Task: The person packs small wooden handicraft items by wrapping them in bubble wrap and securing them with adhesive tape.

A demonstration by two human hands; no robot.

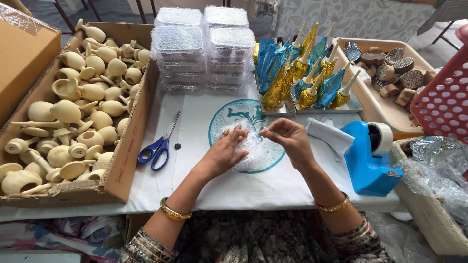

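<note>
A bundle of clear bubble wrap [252,148] lies on the white table cover over a teal round print. My left hand [225,152] presses flat on the bundle's left side. My right hand [288,138] pinches something small at its fingertips, just above the bundle's right edge; what it pinches is too small to tell, perhaps a strip of tape. Both wrists wear gold bangles.
A cardboard box [127,160] of pale wooden rattles stands at left. Blue-handled scissors [158,146] lie beside it. Stacked clear boxes [202,48], a tray of blue and gold foil-wrapped pieces [304,73], a blue tape dispenser [368,156], a tray of carved wooden blocks [390,73] and a red basket [446,97] sit behind and at right.
</note>
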